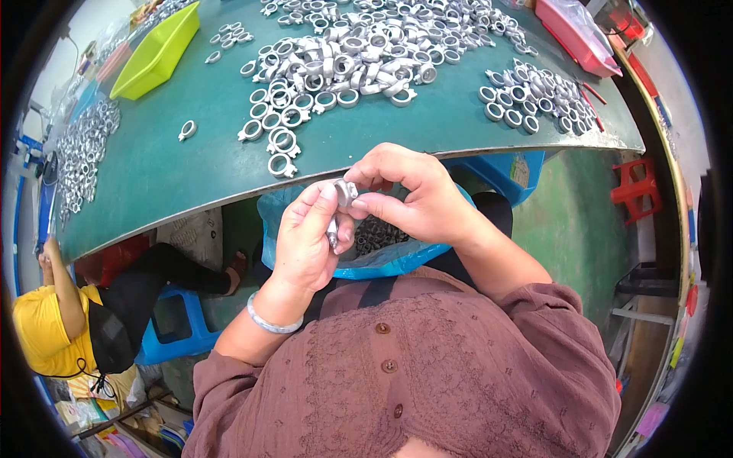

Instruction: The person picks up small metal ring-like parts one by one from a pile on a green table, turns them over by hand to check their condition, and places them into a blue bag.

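Observation:
A silver metal ring clamp [347,192] with a small lug is held up over my lap, just off the table's front edge. My left hand [302,237] is closed, pinching its ring between thumb and fingers. Lower in the same hand, another small silver metal piece [332,232] pokes out between the fingers. My right hand [424,195] is closed too, its thumb and fingertips at the clamp's lug side; whether a smaller part sits between them is hidden. Beneath both hands, a container lined with a blue plastic bag [359,272] holds many small dark metal parts [376,235].
The green table [183,172] bears a big heap of ring clamps [351,57], a smaller pile [534,99] at right with red-handled tools [593,105], a lime tray [156,53] and a pink tray [576,42]. A co-worker in yellow [53,328] sits at left. A red stool [635,191] stands right.

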`<state>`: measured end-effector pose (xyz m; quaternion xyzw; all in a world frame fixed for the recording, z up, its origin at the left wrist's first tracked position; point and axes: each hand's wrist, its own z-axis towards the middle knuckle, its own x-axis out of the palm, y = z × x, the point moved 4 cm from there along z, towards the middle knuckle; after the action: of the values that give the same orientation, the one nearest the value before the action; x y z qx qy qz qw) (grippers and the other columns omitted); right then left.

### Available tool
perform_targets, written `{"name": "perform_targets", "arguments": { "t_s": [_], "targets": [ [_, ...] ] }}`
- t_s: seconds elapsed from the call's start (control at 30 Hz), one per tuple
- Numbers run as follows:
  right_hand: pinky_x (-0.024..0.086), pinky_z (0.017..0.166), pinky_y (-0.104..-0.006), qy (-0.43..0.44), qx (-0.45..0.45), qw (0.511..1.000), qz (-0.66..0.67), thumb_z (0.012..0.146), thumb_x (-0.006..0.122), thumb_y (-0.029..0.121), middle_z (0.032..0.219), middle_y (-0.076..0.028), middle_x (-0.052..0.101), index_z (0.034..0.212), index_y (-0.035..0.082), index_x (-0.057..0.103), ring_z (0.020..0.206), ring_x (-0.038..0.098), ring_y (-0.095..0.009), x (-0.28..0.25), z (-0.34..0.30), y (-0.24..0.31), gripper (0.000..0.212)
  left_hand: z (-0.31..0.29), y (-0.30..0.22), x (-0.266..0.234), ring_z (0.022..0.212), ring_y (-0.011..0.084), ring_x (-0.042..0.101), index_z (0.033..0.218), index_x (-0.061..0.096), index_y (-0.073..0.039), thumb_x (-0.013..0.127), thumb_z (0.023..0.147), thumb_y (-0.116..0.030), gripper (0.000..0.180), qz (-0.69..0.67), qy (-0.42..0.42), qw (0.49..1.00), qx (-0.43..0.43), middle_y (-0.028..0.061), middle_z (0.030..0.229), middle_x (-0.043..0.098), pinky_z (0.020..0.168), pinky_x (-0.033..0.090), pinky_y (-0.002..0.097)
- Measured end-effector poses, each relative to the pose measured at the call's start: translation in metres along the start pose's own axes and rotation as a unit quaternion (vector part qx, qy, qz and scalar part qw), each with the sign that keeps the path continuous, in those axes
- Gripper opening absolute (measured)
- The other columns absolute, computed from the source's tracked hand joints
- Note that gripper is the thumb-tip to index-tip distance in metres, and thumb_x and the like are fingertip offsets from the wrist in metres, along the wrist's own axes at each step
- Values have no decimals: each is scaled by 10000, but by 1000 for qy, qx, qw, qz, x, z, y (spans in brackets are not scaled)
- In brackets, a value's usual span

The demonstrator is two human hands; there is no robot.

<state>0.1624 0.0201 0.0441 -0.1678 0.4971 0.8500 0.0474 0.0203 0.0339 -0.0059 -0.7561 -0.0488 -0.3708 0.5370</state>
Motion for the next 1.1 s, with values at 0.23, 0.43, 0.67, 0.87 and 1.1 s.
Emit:
{"name": "perform_targets", "arguments": {
  "t_s": [0.23, 0.43, 0.67, 0.87, 1.1],
  "targets": [
    [461, 607, -250, -25, 22, 999, 8, 725, 665, -6, 789, -62, 598, 909, 13, 611, 700, 592, -136, 0, -4, 3, 193, -1, 7, 3, 506, 54, 464, 928, 560, -50, 464, 940, -228, 202, -59, 21, 997, -40, 48, 739, 587, 419, 343, 153],
    [450, 590, -249, -20, 14, 1000, -14, 710, 678, 2, 770, -55, 587, 919, 17, 611, 667, 571, -134, 0, -5, 8, 220, -1, 6, 3, 512, 56, 463, 932, 558, -48, 473, 937, -218, 191, -57, 27, 998, -28, 26, 724, 562, 421, 344, 158],
    [446, 590, -249, -30, 41, 998, 25, 735, 670, 9, 744, -48, 571, 948, 25, 617, 652, 543, -113, 1, -9, 8, 220, -1, 4, 2, 529, 51, 462, 966, 570, -39, 494, 928, -211, 192, -43, 10, 999, -5, 6, 720, 548, 427, 350, 160],
    [475, 654, -221, -56, 136, 977, 156, 803, 631, 31, 811, -40, 629, 958, -4, 614, 738, 579, -77, 2, -14, -7, 160, -3, 0, 4, 531, 54, 466, 969, 577, -16, 466, 938, -224, 238, -28, 6, 1000, -6, 61, 816, 614, 431, 363, 168],
    [485, 712, -223, -50, 195, 948, 248, 815, 611, 23, 862, -45, 645, 952, -12, 613, 796, 593, -83, 2, -15, -14, 141, -3, -3, 6, 548, 58, 475, 984, 579, 7, 427, 948, -278, 325, -6, 12, 1000, -8, 75, 850, 620, 434, 367, 169]
  ]
}}
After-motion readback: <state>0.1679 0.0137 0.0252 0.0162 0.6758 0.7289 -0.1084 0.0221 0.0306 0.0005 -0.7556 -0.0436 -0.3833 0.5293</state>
